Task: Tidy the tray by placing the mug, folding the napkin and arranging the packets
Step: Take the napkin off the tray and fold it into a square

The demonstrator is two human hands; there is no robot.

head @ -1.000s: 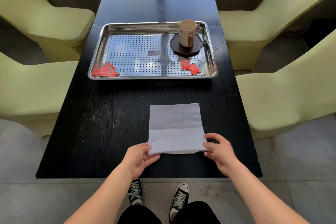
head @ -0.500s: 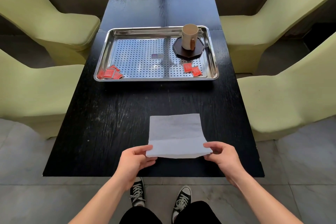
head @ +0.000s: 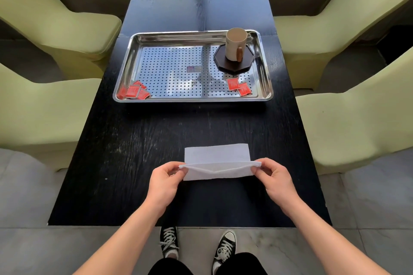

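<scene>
Mug (head: 235,43) stands in tray (head: 192,98) behind napkin (head: 216,155), packets (head: 134,92) inside.

Napkin (head: 218,164) — pinched between left hand (head: 164,182), right hand (head: 276,182)

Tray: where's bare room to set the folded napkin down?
Widest free patch: the perforated floor between the left packets and the coaster, around the small label. The far-left corner of the tray is bare too. Crowded: right end, mug on coaster, right packets just on its near side.

Black wooden table (head: 138,163) flanked by pale green chairs (head: 348,123) on grey tiled floor (head: 24,250).
</scene>
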